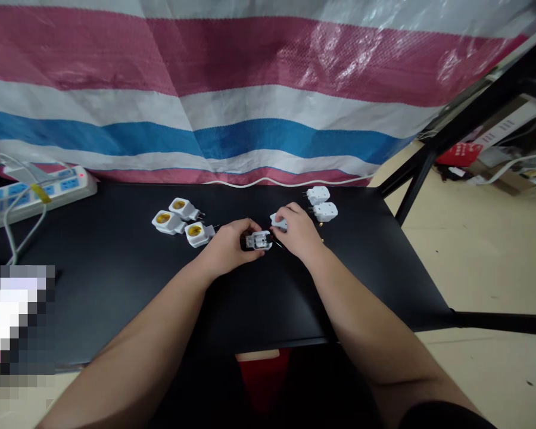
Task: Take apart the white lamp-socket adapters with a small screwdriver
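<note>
My left hand [233,245] is closed round an open white plug housing [261,240], whose inner parts face up. To its right, my right hand [297,231] has its fingers closed on a white cover piece [279,221], partly hidden by the fingers. A thin dark object lies between the hands, too small to make out. Left of my left hand, several white lamp sockets with yellow inner rings, such as the nearest one [198,234], rest on the black table [268,298]. Beyond my right hand sit two white plug pieces [318,195] [326,211] with pins pointing left.
A white power strip [71,185] with cables stands at the back left. At the left edge is a blurred-out device [13,316]. Small brass bits [321,224] lie right of my right hand. A striped sheet [250,137] hangs behind, and a black frame [424,161] borders the right.
</note>
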{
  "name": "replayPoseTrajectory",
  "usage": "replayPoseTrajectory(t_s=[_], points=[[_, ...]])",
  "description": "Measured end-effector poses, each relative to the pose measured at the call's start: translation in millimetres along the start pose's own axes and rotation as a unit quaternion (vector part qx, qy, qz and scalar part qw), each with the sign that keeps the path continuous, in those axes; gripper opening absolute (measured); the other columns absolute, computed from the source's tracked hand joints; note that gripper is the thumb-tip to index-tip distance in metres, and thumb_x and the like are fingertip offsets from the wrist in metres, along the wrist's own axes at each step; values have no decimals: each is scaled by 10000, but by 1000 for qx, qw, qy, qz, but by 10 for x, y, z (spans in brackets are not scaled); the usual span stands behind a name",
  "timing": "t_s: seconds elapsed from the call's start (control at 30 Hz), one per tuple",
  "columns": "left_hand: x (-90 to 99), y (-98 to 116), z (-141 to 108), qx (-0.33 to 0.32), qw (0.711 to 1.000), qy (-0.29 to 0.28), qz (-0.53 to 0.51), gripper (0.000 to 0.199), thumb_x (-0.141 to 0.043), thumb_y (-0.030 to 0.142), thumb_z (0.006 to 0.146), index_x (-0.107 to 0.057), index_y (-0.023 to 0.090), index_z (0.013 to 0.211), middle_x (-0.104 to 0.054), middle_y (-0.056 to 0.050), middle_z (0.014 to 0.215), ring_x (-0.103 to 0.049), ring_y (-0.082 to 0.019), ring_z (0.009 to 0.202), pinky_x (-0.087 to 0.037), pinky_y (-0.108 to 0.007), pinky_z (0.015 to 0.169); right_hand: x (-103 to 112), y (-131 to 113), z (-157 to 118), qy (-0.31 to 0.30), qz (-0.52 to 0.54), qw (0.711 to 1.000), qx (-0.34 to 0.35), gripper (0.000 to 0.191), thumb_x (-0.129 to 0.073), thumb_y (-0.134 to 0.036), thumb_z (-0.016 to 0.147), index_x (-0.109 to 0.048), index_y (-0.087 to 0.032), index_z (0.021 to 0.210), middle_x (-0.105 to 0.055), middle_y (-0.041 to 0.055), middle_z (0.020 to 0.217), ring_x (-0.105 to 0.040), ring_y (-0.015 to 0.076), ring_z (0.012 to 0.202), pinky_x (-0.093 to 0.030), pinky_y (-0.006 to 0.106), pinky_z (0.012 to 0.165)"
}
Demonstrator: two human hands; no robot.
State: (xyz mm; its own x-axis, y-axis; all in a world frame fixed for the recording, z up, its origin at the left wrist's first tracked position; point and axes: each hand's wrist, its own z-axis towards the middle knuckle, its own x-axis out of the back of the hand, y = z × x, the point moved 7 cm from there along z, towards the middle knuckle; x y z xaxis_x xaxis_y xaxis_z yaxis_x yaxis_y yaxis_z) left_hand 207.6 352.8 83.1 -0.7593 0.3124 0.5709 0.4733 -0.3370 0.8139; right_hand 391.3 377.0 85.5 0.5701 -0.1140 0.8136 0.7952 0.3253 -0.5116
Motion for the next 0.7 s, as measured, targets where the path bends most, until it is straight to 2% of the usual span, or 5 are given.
replayPoseTrajectory(t_s=[0.1,0.17,0.37,0.53,0.7], points=[[3,-27,5,6,1000,7,-4,424,-893,295,752,-718,213,1130,-763,-26,1051,-686,-194,869,-541,-347,825,155,-13,-42,55,73,996,24,174,-806,-145,830,-699,-223,943,-668,82,1116,-706,245,954,-610,429,911],[2,-39,5,10,1000,7,-7,444,-900,305,750,-711,209,1141,-763,-26,1045,-683,-190,856,-536,-341,812,273,-93,-95,80,136,985,75,178,-821,-170,840,-731,-233,980,-703,77,1152,-733,248,1021,-624,436,951],[2,-23,4,2,1000,6,-8,391,-876,315,767,-715,197,1104,-767,-22,991,-693,-190,832,-520,-326,782,191,-387,-239,-18,226,953,201,175,-834,-185,889,-798,-253,1046,-728,80,1285,-756,245,1176,-641,445,1030],[13,-20,11,-13,1000,21,9,353,-860,283,754,-727,191,1068,-780,-31,1012,-712,-208,883,-525,-324,799,46,-434,-254,-59,219,950,216,150,-791,-166,929,-813,-260,1045,-716,87,1306,-743,247,1223,-652,440,1026],[0,-18,20,-14,1000,13,-8,344,-857,304,762,-739,188,1065,-775,-27,994,-707,-199,863,-529,-324,799,57,-410,-245,-70,214,952,207,138,-780,-187,942,-812,-268,1049,-711,80,1295,-740,248,1208,-648,446,1021]])
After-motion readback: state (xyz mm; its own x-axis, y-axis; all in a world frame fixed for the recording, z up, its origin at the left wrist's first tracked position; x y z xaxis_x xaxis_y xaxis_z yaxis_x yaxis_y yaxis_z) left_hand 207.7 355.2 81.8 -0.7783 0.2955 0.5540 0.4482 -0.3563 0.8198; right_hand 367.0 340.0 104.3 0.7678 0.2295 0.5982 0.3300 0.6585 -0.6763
